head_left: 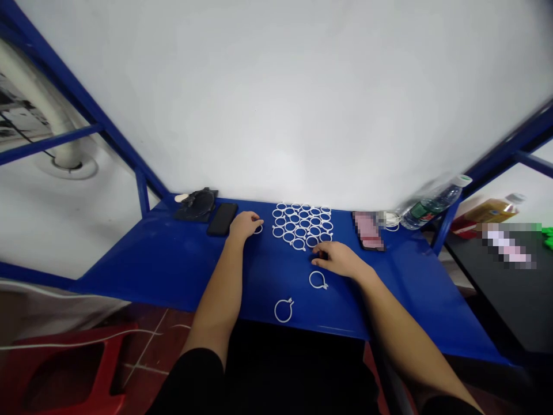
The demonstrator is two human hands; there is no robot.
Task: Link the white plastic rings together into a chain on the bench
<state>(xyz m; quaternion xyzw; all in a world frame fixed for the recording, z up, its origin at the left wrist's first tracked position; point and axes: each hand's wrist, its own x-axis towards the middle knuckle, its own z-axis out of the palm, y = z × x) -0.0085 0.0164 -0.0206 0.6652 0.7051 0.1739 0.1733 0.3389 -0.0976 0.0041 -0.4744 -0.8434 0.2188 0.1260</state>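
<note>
Several white plastic rings point(305, 223) lie packed together in rows on a blue tabletop point(276, 276). My left hand point(244, 226) is to the left of this group, its fingers pinched on a single white ring point(258, 229), partly hidden under them. At the group's lower right edge, my right hand point(337, 258) hovers low, thumb and fingers apart, with no ring visible between them. Just below it lies a loose ring with a small clasp-like tab point(317, 280). Another loose ring point(283, 311), its tabbed ends slightly apart, rests by the table's front edge.
To the left are a black phone point(222, 219) and a dark flat object point(199, 204). On the right lie a second phone point(368, 230), a white cable point(391, 220) and a tilted plastic bottle point(434, 204). A red stool point(106, 369) stands below left.
</note>
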